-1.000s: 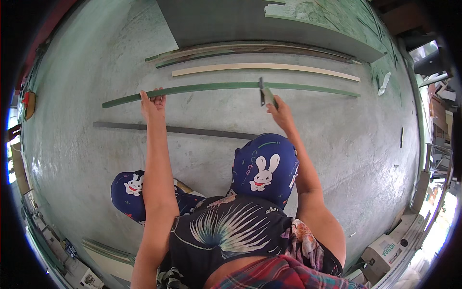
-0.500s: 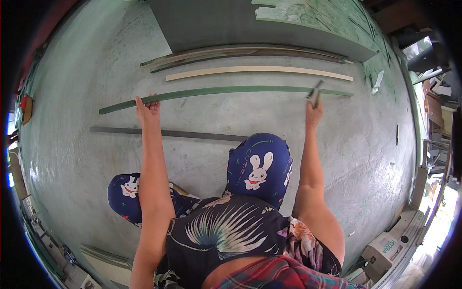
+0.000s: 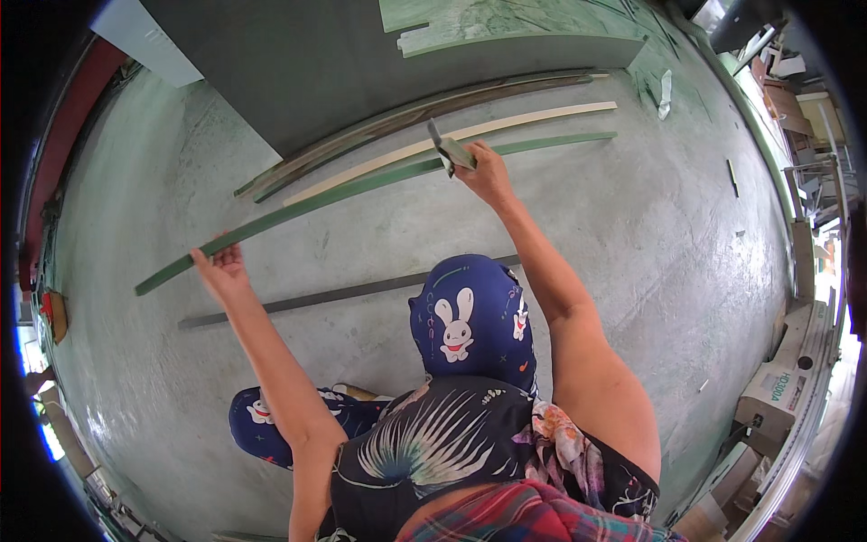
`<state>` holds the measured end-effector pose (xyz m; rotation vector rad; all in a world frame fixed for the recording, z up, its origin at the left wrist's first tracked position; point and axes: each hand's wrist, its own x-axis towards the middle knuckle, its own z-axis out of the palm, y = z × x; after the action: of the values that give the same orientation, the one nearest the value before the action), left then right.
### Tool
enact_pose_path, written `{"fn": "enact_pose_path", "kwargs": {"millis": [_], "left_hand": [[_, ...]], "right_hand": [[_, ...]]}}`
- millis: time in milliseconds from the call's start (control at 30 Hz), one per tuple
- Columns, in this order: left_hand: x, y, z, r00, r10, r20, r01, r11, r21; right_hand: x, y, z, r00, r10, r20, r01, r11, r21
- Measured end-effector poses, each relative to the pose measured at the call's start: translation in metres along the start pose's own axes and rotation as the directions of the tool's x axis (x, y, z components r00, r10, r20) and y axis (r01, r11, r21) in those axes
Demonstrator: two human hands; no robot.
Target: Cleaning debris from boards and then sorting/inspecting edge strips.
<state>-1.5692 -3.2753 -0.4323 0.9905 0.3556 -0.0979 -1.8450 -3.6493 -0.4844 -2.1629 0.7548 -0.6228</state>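
A long, narrow green strip (image 3: pixel 334 195) runs slantwise across the space in front of me. Near its left end, my left hand (image 3: pixel 222 271) is closed on it, thumb on the near side and fingers curled at the underside. My right hand (image 3: pixel 489 177) grips a small tool (image 3: pixel 458 155) with a pale green-grey body and a dark flat part sticking up. That tool meets the strip right of its middle; its exact kind cannot be made out. The strip's right end reaches past my right hand, which holds only the tool.
Beyond the green strip lie a pale strip (image 3: pixel 542 116) and several darker strips (image 3: pixel 424 106) beside a big dark board (image 3: pixel 271 68). Closer to me, a dark grey strip (image 3: pixel 348 291) rests on the concrete floor (image 3: pixel 632 235), passing behind my raised knee (image 3: pixel 474 316). A long carton (image 3: pixel 778 379) stands at the right.
My right hand has slid the tool leftward along the strip, from near its right end toward the middle. The left hand keeps its hold near the left end. The whole view has tilted.
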Motion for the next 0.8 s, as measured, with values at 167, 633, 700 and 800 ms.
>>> {"fn": "enact_pose_path", "kwargs": {"millis": [167, 633, 700, 800], "left_hand": [[-0.048, 0.02, 0.045, 0.936, 0.321, 0.144, -0.329, 0.944, 0.033], [-0.068, -0.015, 0.051, 0.939, 0.173, -0.296, -0.215, 0.97, -0.113], [-0.064, 0.0, 0.05, 0.934, 0.201, -0.294, -0.242, 0.964, -0.11], [-0.066, 0.01, 0.054, 0.932, 0.24, -0.273, -0.278, 0.954, -0.11]], "right_hand": [[0.008, -0.067, 0.013, 0.997, -0.035, 0.064, 0.037, 0.999, -0.023], [-0.03, -0.11, 0.021, 0.881, -0.062, 0.47, -0.201, 0.849, 0.489], [-0.043, -0.099, 0.024, 0.87, -0.042, 0.491, -0.199, 0.882, 0.428], [-0.057, -0.079, 0.038, 0.879, -0.019, 0.476, -0.134, 0.949, 0.286]]}}
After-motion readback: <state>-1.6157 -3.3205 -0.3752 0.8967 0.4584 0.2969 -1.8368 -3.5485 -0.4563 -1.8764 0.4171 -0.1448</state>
